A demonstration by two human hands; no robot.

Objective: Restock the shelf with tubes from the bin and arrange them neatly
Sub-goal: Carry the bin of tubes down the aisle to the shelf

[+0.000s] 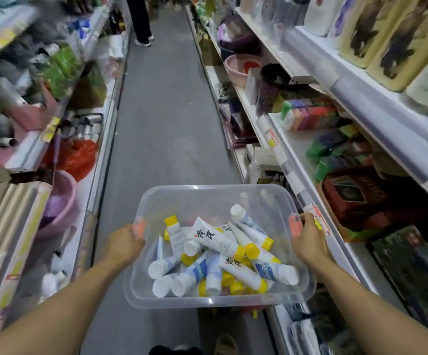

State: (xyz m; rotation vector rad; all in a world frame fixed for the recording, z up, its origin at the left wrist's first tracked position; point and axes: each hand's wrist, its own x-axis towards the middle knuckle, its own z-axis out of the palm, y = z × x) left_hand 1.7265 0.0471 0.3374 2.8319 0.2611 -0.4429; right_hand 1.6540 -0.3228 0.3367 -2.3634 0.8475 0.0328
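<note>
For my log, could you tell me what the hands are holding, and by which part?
Both hands hold the clear bin of tubes by its side rims: left hand on the left rim, right hand on the right.

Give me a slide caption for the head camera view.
Both hands, left hand and right hand, carry a clear bin of tubes down a shop aisle.

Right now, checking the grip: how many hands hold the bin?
2: the left hand grips the bin at its left rim, the right hand at its right rim. None hidden.
</note>
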